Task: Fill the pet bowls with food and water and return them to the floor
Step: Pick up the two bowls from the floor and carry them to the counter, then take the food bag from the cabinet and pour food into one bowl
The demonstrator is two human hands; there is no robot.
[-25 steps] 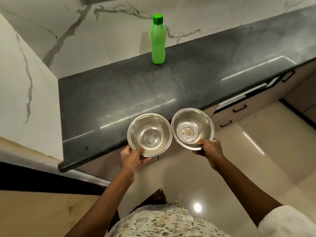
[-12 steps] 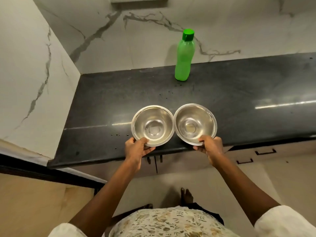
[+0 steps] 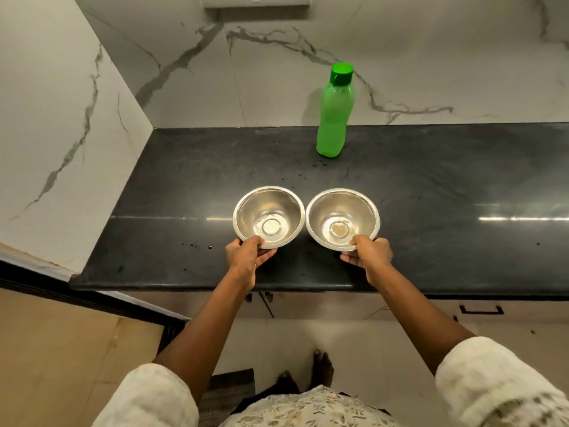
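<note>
Two small steel bowls sit side by side over the dark counter (image 3: 172, 186), rims almost touching. My left hand (image 3: 246, 254) grips the near rim of the left bowl (image 3: 268, 215), which looks empty. My right hand (image 3: 368, 253) grips the near rim of the right bowl (image 3: 342, 217), which has a small brownish patch at its bottom. Whether the bowls rest on the counter or hover just above it I cannot tell. A green plastic bottle (image 3: 334, 118) with a green cap stands upright at the back, against the wall.
Marble-patterned walls (image 3: 61, 118) close the counter at the left and back. Cabinet fronts with a dark handle (image 3: 482, 309) lie below the counter edge. My bare feet (image 3: 320, 363) stand on the pale floor beside a dark mat (image 3: 231, 386).
Both hands have carried the bowls forward from the counter's edge to over its middle. The view has swung to face the counter squarely.
</note>
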